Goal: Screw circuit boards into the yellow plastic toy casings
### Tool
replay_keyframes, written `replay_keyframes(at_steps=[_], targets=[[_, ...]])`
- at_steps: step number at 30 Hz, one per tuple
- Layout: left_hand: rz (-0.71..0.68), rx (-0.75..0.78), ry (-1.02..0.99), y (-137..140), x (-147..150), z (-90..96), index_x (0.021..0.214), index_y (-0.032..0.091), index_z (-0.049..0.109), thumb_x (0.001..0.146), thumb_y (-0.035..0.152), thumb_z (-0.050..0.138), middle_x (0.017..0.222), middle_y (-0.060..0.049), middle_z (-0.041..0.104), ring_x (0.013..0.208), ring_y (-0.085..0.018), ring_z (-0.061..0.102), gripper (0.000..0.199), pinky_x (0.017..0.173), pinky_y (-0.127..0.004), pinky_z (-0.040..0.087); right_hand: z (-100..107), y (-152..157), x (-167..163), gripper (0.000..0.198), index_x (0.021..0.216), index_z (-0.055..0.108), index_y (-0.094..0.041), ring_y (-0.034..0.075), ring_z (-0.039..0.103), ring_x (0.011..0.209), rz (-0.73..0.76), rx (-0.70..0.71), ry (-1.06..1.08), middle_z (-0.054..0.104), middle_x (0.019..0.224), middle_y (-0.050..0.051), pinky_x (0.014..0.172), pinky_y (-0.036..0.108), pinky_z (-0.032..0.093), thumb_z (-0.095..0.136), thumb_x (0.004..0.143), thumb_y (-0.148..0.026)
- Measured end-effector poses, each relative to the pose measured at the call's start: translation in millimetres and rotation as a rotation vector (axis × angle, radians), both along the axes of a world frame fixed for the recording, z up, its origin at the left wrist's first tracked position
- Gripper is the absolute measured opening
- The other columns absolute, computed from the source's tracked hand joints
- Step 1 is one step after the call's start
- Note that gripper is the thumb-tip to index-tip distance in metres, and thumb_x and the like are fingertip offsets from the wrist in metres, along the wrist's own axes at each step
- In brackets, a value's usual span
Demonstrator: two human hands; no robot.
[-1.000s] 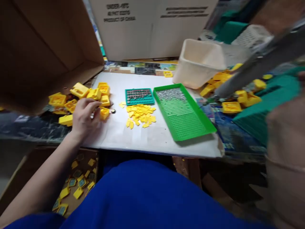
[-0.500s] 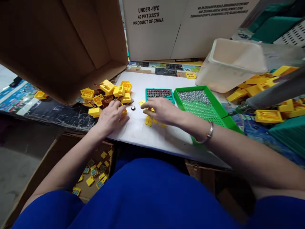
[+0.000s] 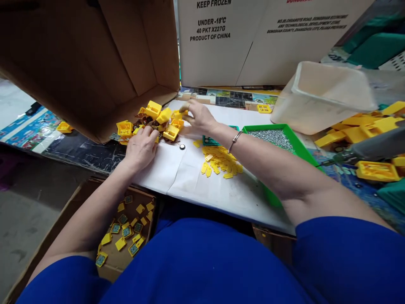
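Note:
My left hand (image 3: 143, 147) rests at the near side of a pile of yellow plastic cases (image 3: 171, 132), its fingers curled down into it. Its fingertips are hidden, so what they hold cannot be made out. My right hand (image 3: 200, 117) reaches across to the pile's right side, thumb and fingers around the edge of a yellow plastic case (image 3: 179, 115). Thin brown wiring and dark parts show among the cases. A small round black-rimmed disc (image 3: 182, 147) lies on the white sheet (image 3: 164, 169) between my hands. Small flat yellow pieces (image 3: 221, 160) lie heaped below my right forearm.
A green tray of small metal parts (image 3: 272, 138) and a teal holder (image 3: 207, 140) lie partly behind my right arm. An open carton (image 3: 126, 105) leans at left. A translucent tub (image 3: 329, 95), more yellow cases (image 3: 363, 131) and a grey power tool (image 3: 376, 141) are at right. Below, a box (image 3: 110, 264) holds yellow pieces.
My right hand has moved left and away from me, from above the flat yellow pieces to the case pile. My left hand has shifted slightly left. The view has shifted a little.

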State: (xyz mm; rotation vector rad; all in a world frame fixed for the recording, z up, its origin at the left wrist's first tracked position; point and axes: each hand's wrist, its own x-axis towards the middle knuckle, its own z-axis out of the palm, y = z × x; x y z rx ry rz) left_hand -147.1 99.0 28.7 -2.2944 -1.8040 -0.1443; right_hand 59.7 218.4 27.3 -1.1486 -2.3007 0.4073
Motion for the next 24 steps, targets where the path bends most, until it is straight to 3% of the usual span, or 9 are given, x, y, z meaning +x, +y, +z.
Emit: replay_keyframes(at_steps=[3, 8, 10, 12, 14, 17, 20, 24], targets=[[0.011, 0.016, -0.029, 5, -6, 0.3, 0.111, 0.019, 0.062, 0.089, 0.023, 0.048, 0.115, -0.017, 0.060, 0.109, -0.035, 0.056, 0.026, 0.074, -0.042, 0.047, 24, 0, 5, 0.022, 0.117, 0.057, -0.017, 0.019, 0.061, 0.112, -0.060, -0.045, 0.225, 0.064, 0.125, 0.011, 0.097, 0.034, 0.052, 0.050, 0.096, -0.018], [0.008, 0.019, -0.131, 4, -1, 6.8, 0.102, 0.020, 0.064, 0.088, 0.026, 0.052, 0.113, -0.015, 0.060, 0.107, -0.034, 0.059, 0.019, 0.076, -0.041, 0.048, 71, -25, 28, 0.011, 0.109, 0.051, -0.020, 0.008, 0.067, 0.086, 0.003, -0.329, 0.773, 0.067, 0.110, -0.001, 0.077, 0.024, 0.052, 0.047, 0.101, -0.026], [-0.023, 0.073, -0.353, 0, 5, 11.6, 0.095, 0.020, 0.065, 0.086, 0.029, 0.056, 0.110, -0.012, 0.061, 0.104, -0.030, 0.060, 0.014, 0.079, -0.039, 0.049, 81, -41, 41, 0.011, 0.104, 0.054, -0.020, 0.007, 0.066, 0.073, 0.090, -0.401, 0.816, 0.068, 0.098, -0.003, 0.071, 0.023, 0.053, 0.054, 0.098, -0.029], [-0.066, 0.077, -0.747, -4, 14, 16.1, 0.090, 0.020, 0.064, 0.086, 0.035, 0.060, 0.101, -0.009, 0.063, 0.095, -0.024, 0.062, 0.016, 0.079, -0.036, 0.051, 84, -57, 54, 0.019, 0.101, 0.059, -0.020, 0.008, 0.064, 0.066, 0.169, -0.470, 0.798, 0.067, 0.090, -0.002, 0.064, 0.023, 0.054, 0.065, 0.092, -0.036], [-0.121, -0.096, -1.229, -10, 25, 18.7, 0.094, 0.020, 0.064, 0.086, 0.044, 0.063, 0.094, -0.006, 0.065, 0.084, -0.019, 0.064, 0.026, 0.073, -0.032, 0.053, 81, -74, 63, 0.030, 0.099, 0.064, -0.019, 0.010, 0.063, 0.065, 0.255, -0.568, 0.745, 0.067, 0.086, -0.001, 0.060, 0.024, 0.053, 0.072, 0.086, -0.045], [-0.179, -0.583, -1.734, -22, 44, 17.2, 0.107, 0.019, 0.064, 0.080, 0.055, 0.070, 0.093, -0.006, 0.070, 0.076, -0.016, 0.068, 0.045, 0.065, -0.027, 0.055, 69, -97, 70, 0.040, 0.093, 0.068, -0.017, 0.011, 0.061, 0.064, 0.395, -0.721, 0.602, 0.066, 0.079, 0.002, 0.055, 0.024, 0.051, 0.069, 0.085, -0.056], [-0.168, -0.925, -1.879, -37, 64, 11.6, 0.110, 0.019, 0.065, 0.069, 0.041, 0.085, 0.093, -0.006, 0.073, 0.070, -0.015, 0.070, 0.051, 0.061, -0.024, 0.055, 52, -116, 68, 0.044, 0.081, 0.067, -0.017, 0.010, 0.056, 0.057, 0.419, -0.799, 0.522, 0.064, 0.070, 0.002, 0.051, 0.023, 0.047, 0.064, 0.087, -0.061], [-0.131, -1.039, -2.020, -53, 81, 7.9, 0.114, 0.021, 0.065, 0.066, 0.021, 0.084, 0.091, -0.002, 0.074, 0.065, -0.013, 0.069, 0.051, 0.058, -0.021, 0.054, 24, -133, 67, 0.030, 0.095, 0.067, -0.020, 0.010, 0.057, 0.065, 0.126, -0.709, 0.723, 0.066, 0.086, 0.003, 0.057, 0.024, 0.049, 0.065, 0.090, -0.049]])
